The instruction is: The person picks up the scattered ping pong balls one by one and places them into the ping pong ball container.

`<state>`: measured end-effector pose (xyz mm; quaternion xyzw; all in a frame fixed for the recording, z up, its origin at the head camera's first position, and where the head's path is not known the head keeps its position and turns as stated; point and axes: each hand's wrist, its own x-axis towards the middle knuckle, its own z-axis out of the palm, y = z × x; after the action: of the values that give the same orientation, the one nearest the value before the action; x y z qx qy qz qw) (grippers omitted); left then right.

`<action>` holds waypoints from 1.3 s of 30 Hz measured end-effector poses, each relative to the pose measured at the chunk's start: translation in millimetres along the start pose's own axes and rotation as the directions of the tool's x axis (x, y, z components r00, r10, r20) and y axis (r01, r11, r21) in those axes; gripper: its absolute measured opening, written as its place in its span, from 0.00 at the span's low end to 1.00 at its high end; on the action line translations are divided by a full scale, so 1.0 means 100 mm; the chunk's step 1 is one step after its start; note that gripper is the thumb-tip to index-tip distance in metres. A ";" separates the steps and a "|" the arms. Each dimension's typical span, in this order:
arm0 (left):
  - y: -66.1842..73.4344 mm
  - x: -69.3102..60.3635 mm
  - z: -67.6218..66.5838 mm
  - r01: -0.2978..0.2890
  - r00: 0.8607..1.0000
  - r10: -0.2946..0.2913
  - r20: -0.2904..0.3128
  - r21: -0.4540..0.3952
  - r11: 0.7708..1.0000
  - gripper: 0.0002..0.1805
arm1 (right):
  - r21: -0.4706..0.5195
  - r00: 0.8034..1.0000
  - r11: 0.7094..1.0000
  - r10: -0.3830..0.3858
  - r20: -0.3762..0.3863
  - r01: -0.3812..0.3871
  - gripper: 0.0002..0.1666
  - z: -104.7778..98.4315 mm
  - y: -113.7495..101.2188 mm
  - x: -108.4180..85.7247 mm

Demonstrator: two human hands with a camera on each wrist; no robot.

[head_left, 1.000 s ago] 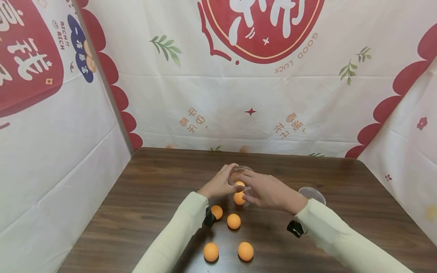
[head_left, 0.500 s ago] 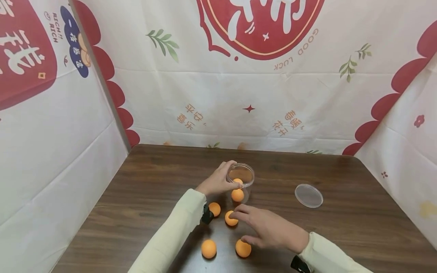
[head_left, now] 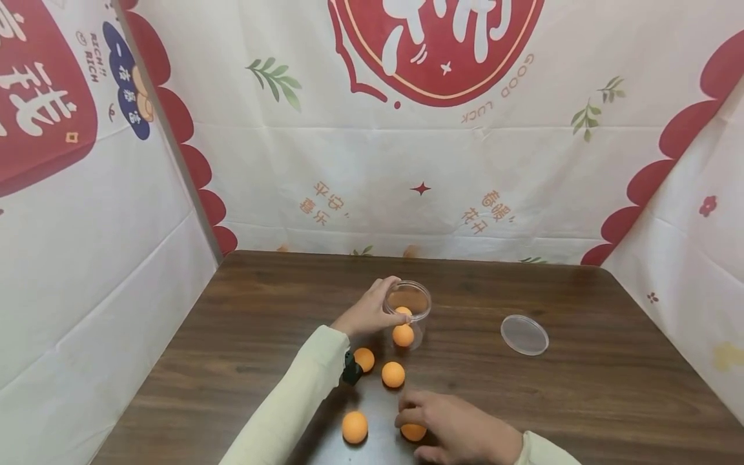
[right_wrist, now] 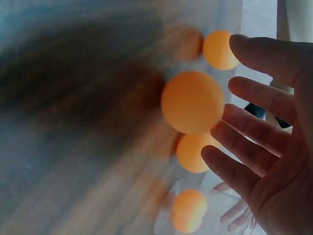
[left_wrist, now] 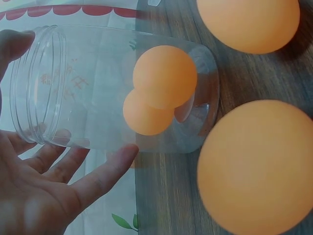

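My left hand (head_left: 370,311) grips a clear jar (head_left: 420,323) near its rim, thumb on one side and fingers round the other. Two orange balls (left_wrist: 165,77) show inside the jar in the left wrist view. Over the near right orange ball (head_left: 413,432) hovers my right hand (head_left: 462,429), its fingers spread and slightly bent around the ball; in the right wrist view the hand (right_wrist: 274,132) has nothing gripped, and whether a fingertip touches the ball (right_wrist: 192,102) is unclear.
A clear round lid (head_left: 525,335) lies flat to the right of the jar. Other orange balls rest on the brown table (head_left: 279,290): one by the left wrist (head_left: 364,360), one before the jar (head_left: 393,374), one near the front (head_left: 354,427). Printed cloth hangs behind.
My right hand has moved from the jar's mouth toward me, past the middle ball, to the near right ball. My left hand has kept its hold on the jar.
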<state>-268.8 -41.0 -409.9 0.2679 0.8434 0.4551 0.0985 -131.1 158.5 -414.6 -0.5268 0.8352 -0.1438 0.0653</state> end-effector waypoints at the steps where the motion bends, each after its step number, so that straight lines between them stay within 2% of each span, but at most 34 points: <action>1: -0.01 -0.01 0.01 0.002 1.000 -0.002 0.002 -0.001 1.000 0.38 | -0.002 1.000 1.000 -0.009 0.003 0.009 0.16 0.03 0.00 0.00; 9: -0.05 -0.05 0.04 0.009 1.000 -0.009 0.003 -0.001 1.000 0.38 | 0.043 0.997 0.999 0.031 0.068 -0.034 0.13 0.16 -0.02 -0.02; 16: -0.05 -0.05 0.03 0.019 1.000 -0.019 0.002 -0.003 1.000 0.39 | 0.082 0.995 0.997 -0.007 0.097 -0.001 0.09 0.27 0.01 -0.01; 21: -0.02 -0.03 0.01 0.024 1.000 -0.023 0.003 -0.015 1.000 0.40 | 0.101 0.992 0.994 0.039 0.120 -0.052 0.08 0.30 0.01 0.01; 28: 0.03 -0.03 -0.02 0.031 1.000 -0.031 -0.003 -0.001 1.000 0.39 | 0.057 0.994 0.997 0.051 0.099 -0.057 0.09 0.31 0.00 0.03; 33: 0.03 -0.02 -0.02 0.026 1.000 -0.026 -0.010 0.015 1.000 0.40 | 0.072 0.989 0.994 0.078 0.127 -0.088 0.11 0.28 0.00 0.03; 39: 0.01 -0.02 -0.01 0.020 1.000 -0.020 -0.014 0.024 1.000 0.40 | 0.009 0.994 0.998 0.060 0.092 -0.061 0.14 0.20 0.01 0.02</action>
<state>-267.4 -41.8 -408.7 0.2575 0.8521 0.4457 0.0941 -127.6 153.9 -433.7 -0.5068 0.8461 -0.1226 0.1109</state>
